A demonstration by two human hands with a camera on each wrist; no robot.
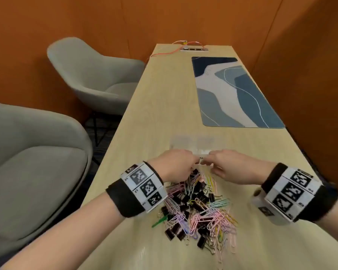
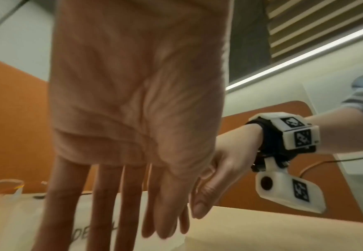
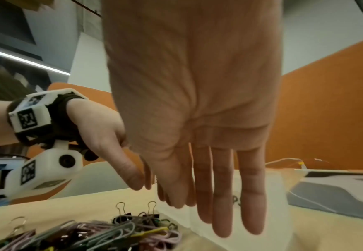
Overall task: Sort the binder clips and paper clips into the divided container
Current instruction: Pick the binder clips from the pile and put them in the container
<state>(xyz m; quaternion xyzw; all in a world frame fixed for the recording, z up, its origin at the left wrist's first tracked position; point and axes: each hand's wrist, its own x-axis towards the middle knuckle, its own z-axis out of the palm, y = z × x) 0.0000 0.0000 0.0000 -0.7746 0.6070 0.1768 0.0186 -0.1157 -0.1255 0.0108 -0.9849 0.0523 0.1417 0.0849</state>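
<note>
A mixed pile of black binder clips and pastel paper clips (image 1: 199,207) lies on the wooden table close to me, and it also shows in the right wrist view (image 3: 111,232). Just beyond it stands the clear divided container (image 1: 191,145), blurred and with lettering on its near wall (image 3: 272,195). My left hand (image 1: 189,161) and right hand (image 1: 211,161) meet at that near wall, above the far end of the pile. In both wrist views the fingers of my left hand (image 2: 133,229) and my right hand (image 3: 219,220) point straight down at the container, and no clip shows in either hand.
A blue and grey desk mat (image 1: 236,92) lies further back on the right. A socket strip (image 1: 193,48) with an orange cable sits at the table's far end. Two grey chairs (image 1: 94,75) (image 1: 33,162) stand along the left edge. Orange walls enclose the table.
</note>
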